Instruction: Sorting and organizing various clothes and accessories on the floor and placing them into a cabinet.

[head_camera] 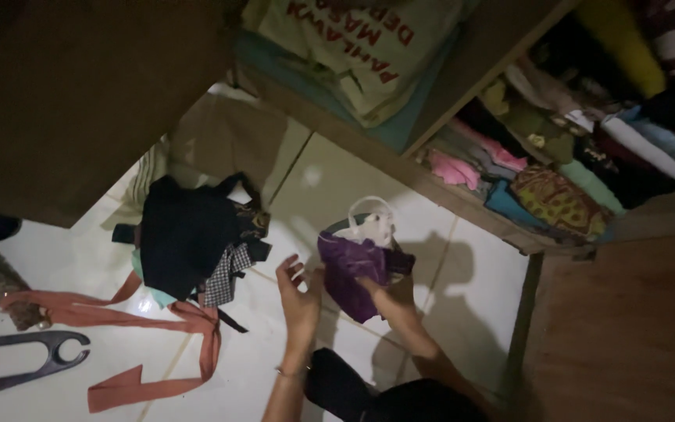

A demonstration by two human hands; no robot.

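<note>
My right hand (391,291) is closed on a purple cloth (355,273), gripping its right edge, while my left hand (298,301) is spread open just beside the cloth's left edge, fingers apart and holding nothing. I see the cloth as a crumpled, slightly shiny purple piece, held low over the white tiled floor (462,273), with a white garment with a loop strap (369,223) lying right behind it. To my left sits a pile of dark clothes (189,238) with a checked piece, a long rust-coloured sash (158,328) trailing from under it, and a grey hanger (33,359) further left. Ahead, wooden wardrobe shelves (462,187) hold folded clothes (541,172) in many colours.
</note>
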